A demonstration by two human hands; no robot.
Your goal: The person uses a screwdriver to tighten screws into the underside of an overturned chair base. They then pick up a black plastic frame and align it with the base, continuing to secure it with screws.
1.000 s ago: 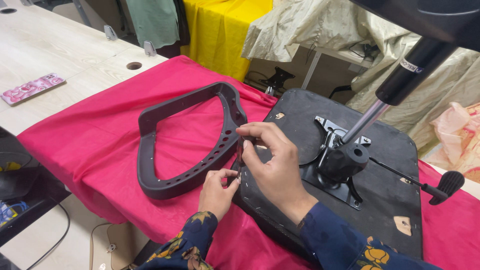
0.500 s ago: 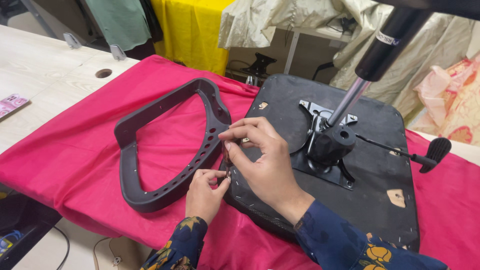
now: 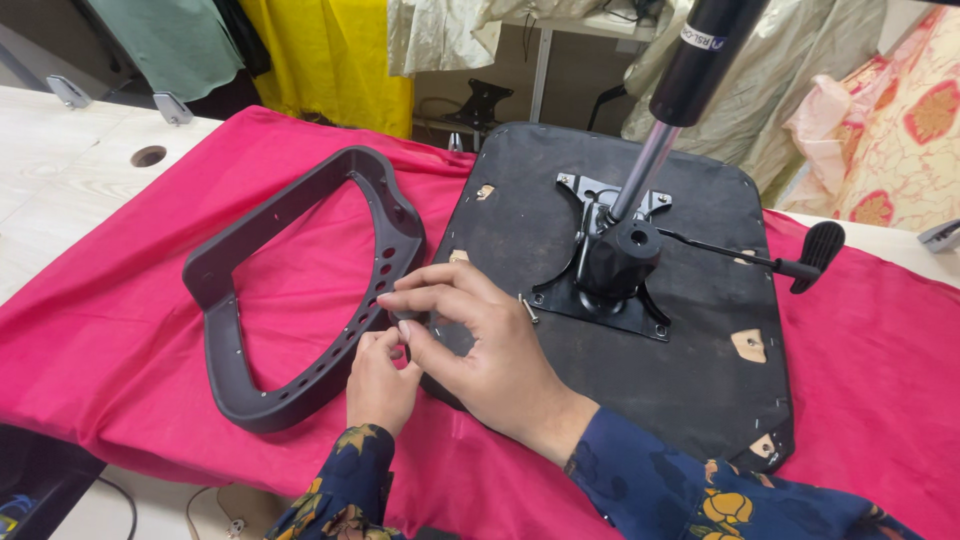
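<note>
Left hand (image 3: 380, 380): my fingers pinch closed at the dark frame (image 3: 300, 290) edge
Right hand (image 3: 480, 340): fingertips pinched together, what they hold I cannot tell
Frame: at nine o'clock of the seat base (image 3: 650, 400)
Loose screw (image 3: 528, 308): on the base, two o'clock of my right hand

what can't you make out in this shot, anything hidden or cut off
Head view only:
- Whatever the left hand and right hand pinch: the fingers cover it.
- The seat base edge beside the armrest frame: hidden behind both hands.
- The gas cylinder top: cut off by the upper edge.
- The loose screw: too small to tell its type.
</note>
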